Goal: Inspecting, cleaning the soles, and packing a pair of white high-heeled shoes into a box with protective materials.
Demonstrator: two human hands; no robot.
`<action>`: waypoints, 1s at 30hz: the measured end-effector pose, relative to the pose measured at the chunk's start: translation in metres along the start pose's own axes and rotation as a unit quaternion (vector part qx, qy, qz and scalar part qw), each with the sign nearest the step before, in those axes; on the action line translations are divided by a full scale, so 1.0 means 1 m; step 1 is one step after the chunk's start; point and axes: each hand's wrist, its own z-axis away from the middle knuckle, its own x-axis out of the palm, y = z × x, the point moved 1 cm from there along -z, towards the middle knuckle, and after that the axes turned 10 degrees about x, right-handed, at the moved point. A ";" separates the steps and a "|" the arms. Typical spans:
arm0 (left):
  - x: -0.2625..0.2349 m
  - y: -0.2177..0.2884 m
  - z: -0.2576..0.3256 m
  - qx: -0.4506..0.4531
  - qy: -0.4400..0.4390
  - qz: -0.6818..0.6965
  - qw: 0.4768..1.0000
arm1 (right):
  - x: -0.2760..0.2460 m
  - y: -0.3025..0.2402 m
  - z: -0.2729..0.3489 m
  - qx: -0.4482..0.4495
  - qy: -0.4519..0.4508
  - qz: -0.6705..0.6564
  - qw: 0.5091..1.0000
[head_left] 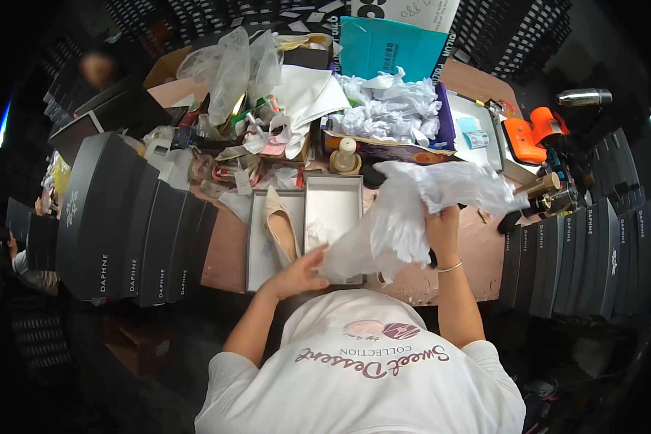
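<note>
My right hand is closed around a large crumpled sheet of white tissue paper, lifted above the table. The sheet droops toward my left hand, its lower end thin and blurred. My left hand has its fingers apart, beside that end and over the near edge of the open shoebox. A beige pointed pump lies in the left part of the grey shoebox. Next to it, the right part has a pale lining and a small wad of white paper.
Dark shoeboxes stand upright at the left; more dark boxes line the right. Behind are a purple box of crumpled paper, a pump bottle, an orange tape dispenser and heaped plastic bags. A person is far left.
</note>
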 end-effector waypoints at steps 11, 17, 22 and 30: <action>-0.003 0.034 -0.079 0.241 0.019 0.017 0.970 | 0.013 -0.054 0.045 -0.279 -0.314 0.249 0.873; -0.011 0.086 -0.063 0.341 0.101 -0.175 0.918 | -0.032 -0.060 0.033 -0.119 -0.375 0.160 0.906; 0.046 0.128 -0.076 0.372 0.131 -0.335 0.856 | 0.030 -0.040 0.029 -0.092 -0.322 0.120 0.935; 0.034 0.084 -0.060 0.081 0.010 0.389 0.918 | 0.030 -0.030 0.017 0.096 -0.281 -0.053 0.953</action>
